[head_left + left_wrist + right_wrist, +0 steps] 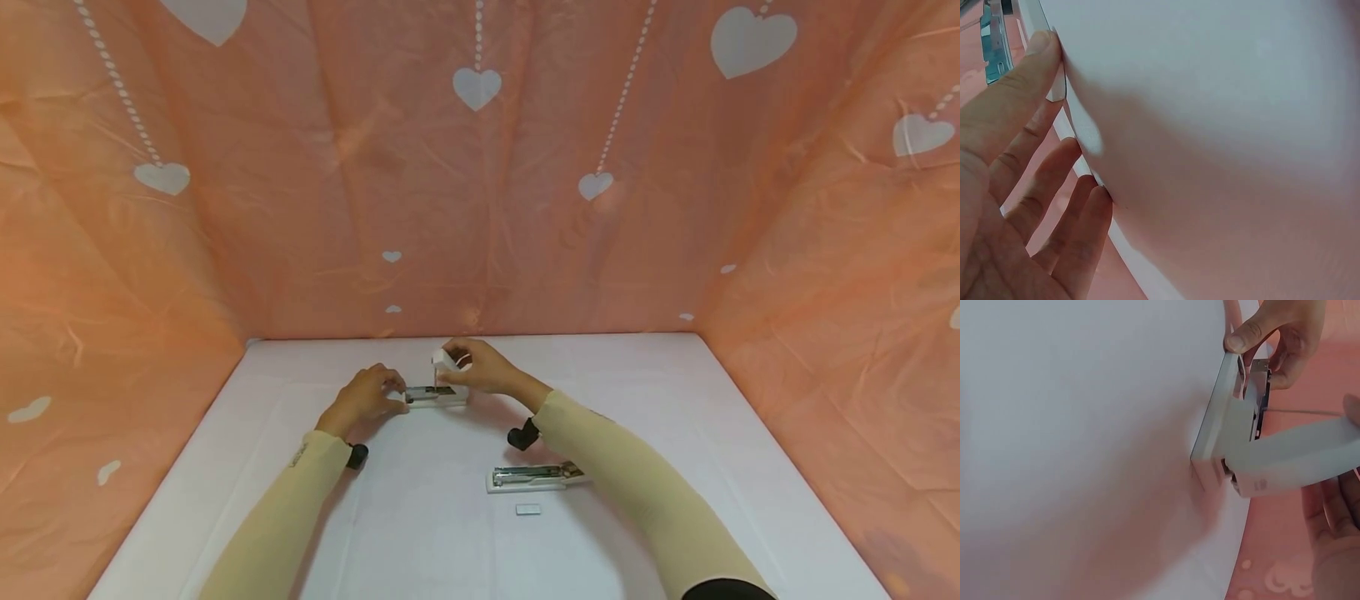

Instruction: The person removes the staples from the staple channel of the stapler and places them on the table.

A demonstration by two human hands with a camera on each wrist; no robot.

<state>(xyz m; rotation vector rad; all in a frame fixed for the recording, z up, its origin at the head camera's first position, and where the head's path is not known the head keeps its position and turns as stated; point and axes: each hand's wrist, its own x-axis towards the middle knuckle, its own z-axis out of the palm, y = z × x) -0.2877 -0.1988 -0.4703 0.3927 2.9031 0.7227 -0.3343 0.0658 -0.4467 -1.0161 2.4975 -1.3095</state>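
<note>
A white stapler [438, 403] sits on the table toward the back, its top cover swung up from the metal staple channel. My left hand [367, 393] pinches the left end of its base between thumb and finger; the other fingertips rest along the tabletop in the left wrist view. The raised cover [1304, 456] is between the thumb and fingers of my right hand [483, 368]. A thin rod runs from the cover to the channel. Nearer to me lies a second opened stapler [528, 478], its right end hidden behind my right forearm.
Just in front of the second stapler lies a small grey strip of staples [528, 509]. White covering spreads over the table [420, 533]. Orange curtains [525, 250] with pale hearts rise along the back and both sides.
</note>
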